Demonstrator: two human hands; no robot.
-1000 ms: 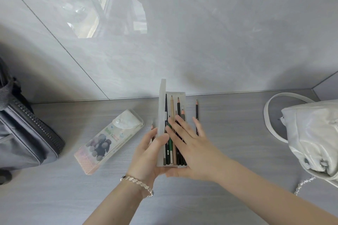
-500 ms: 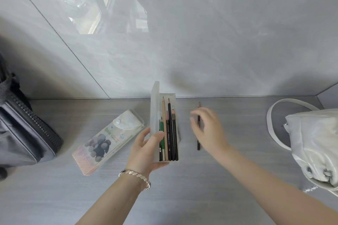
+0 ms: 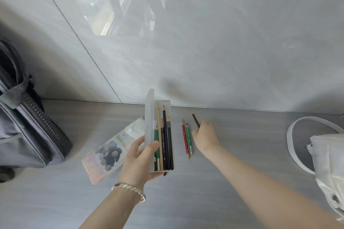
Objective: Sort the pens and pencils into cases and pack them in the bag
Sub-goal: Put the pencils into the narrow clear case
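Note:
My left hand [image 3: 138, 160] holds a frosted plastic pencil case [image 3: 149, 117] from below, its lid standing upright on the left side. Several pencils [image 3: 164, 141] lie inside it, points away from me. To the right, a red pencil [image 3: 185, 138] and a green pencil [image 3: 189, 138] lie side by side on the table. My right hand [image 3: 205, 136] is just right of them, fingers closed on a dark pencil [image 3: 195, 121] that sticks out toward the wall. A soft printed pouch [image 3: 109, 151] with a snap flap lies left of the case.
A grey zippered bag [image 3: 31, 135] stands at the left edge. A white handbag [image 3: 329, 161] with a looping strap sits at the right edge. A glossy grey wall rises right behind the wooden table [image 3: 242, 154].
My right hand left the case, moved right and closed on the dark pencil on the table. The red and green pencils are now uncovered. My left hand kept the case.

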